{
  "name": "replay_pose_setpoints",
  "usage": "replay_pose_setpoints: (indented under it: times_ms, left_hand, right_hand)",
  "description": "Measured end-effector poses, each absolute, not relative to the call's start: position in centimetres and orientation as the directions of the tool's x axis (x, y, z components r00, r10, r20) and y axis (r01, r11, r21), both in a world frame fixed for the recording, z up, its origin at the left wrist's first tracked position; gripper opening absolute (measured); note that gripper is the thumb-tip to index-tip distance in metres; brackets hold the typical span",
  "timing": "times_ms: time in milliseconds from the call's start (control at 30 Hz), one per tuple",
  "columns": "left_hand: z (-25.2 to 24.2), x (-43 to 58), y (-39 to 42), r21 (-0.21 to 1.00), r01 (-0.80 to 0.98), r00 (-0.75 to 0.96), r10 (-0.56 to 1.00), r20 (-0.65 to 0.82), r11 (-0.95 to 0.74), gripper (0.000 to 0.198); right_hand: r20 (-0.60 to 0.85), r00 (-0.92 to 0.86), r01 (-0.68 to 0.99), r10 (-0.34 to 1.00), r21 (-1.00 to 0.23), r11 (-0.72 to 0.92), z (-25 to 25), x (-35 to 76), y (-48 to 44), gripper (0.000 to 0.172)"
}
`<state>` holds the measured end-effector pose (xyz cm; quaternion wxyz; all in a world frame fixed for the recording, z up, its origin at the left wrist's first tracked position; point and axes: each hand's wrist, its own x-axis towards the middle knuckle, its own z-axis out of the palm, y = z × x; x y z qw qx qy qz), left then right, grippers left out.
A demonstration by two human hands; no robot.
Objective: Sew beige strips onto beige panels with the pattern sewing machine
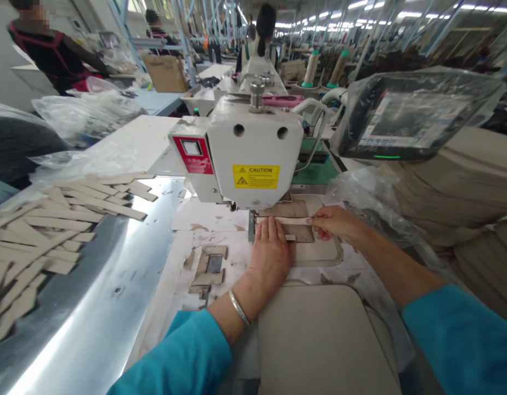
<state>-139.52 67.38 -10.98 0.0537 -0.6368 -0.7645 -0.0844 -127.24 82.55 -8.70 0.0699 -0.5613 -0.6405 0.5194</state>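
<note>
My left hand (270, 249) lies flat with its fingers stretched out, pressing on the left part of a narrow beige fabric strip (295, 220). The strip's right end is pinched between the thumb and fingers of my right hand (332, 221). Both hands are just below the head of a white sewing machine (255, 148). Beneath the strip is a beige piece with a rounded corner (319, 255), partly covered by my hands. A small metal clamp part (251, 226) stands beside my left fingertips. Closer to me lies a large beige panel (315, 334).
Many loose beige strips (80, 211) lie piled on the shiny metal table (125, 307) at left. A plastic-wrapped screen (413, 120) stands at right, above stacked beige fabric (475, 181). Thread cones (310, 68) stand behind the machine. A co-worker (51, 49) is at far left.
</note>
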Motion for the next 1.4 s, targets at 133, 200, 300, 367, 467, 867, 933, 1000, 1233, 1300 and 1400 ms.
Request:
replay_pose_setpoints:
  times_ms: [133, 200, 300, 367, 467, 867, 933, 1000, 1233, 1300, 1400]
  left_hand:
    - [-10.9, -138.8, 68.4, 0.064, 0.994, -0.100, 0.981, 0.167, 0.091, 0.054]
    - [-11.0, -137.7, 69.4, 0.065, 0.997, -0.052, 0.984, 0.172, 0.041, 0.049]
    - [-11.1, -136.2, 70.6, 0.056, 0.998, -0.008, 0.982, 0.188, -0.003, 0.047]
    - [-11.0, -135.7, 70.8, 0.050, 0.998, 0.014, 0.984, 0.178, -0.023, 0.049]
    - [-10.6, -135.9, 70.6, 0.068, 0.997, 0.030, 0.987, 0.155, -0.040, 0.056]
    - [-9.2, -141.5, 66.1, -0.040, 0.989, -0.131, 0.977, 0.166, 0.139, 0.069]
    - [-9.0, -141.4, 66.3, -0.042, 0.988, -0.138, 0.976, 0.171, 0.148, 0.067]
    - [-9.0, -141.3, 66.5, -0.033, 0.988, -0.144, 0.976, 0.164, 0.151, 0.065]
    - [-10.4, -141.7, 65.5, 0.057, 0.994, -0.104, 0.971, 0.216, 0.094, 0.058]
    - [-10.6, -141.9, 65.4, 0.073, 0.994, -0.101, 0.969, 0.224, 0.086, 0.053]
    - [-10.2, -142.0, 65.6, 0.070, 0.995, -0.092, 0.970, 0.226, 0.078, 0.047]
  right_hand:
    - [-0.513, -0.375, 0.621, 0.772, -0.758, -0.202, -8.8, -127.0, 82.7, 0.028]
    - [-0.525, -0.391, 0.602, 0.756, -0.767, -0.221, -8.7, -126.8, 82.7, 0.026]
    - [-0.539, -0.401, 0.596, 0.741, -0.768, -0.236, -8.3, -126.7, 82.7, 0.023]
    - [-0.557, -0.400, 0.604, 0.728, -0.757, -0.248, -7.9, -126.7, 82.6, 0.024]
    - [-0.585, -0.375, 0.624, 0.720, -0.733, -0.271, -7.5, -127.0, 82.4, 0.025]
    - [-0.571, -0.350, 0.681, 0.742, -0.699, -0.217, -8.7, -126.6, 83.0, 0.028]
    - [-0.566, -0.375, 0.666, 0.734, -0.716, -0.211, -8.6, -126.4, 82.9, 0.029]
    - [-0.568, -0.414, 0.639, 0.711, -0.737, -0.217, -8.5, -126.2, 82.9, 0.027]
    - [-0.596, -0.389, 0.680, 0.702, -0.700, -0.218, -8.1, -126.5, 83.0, 0.029]
    - [-0.594, -0.391, 0.699, 0.703, -0.689, -0.194, -8.0, -126.7, 83.1, 0.033]
    - [-0.587, -0.406, 0.712, 0.701, -0.684, -0.160, -8.2, -126.8, 83.3, 0.038]
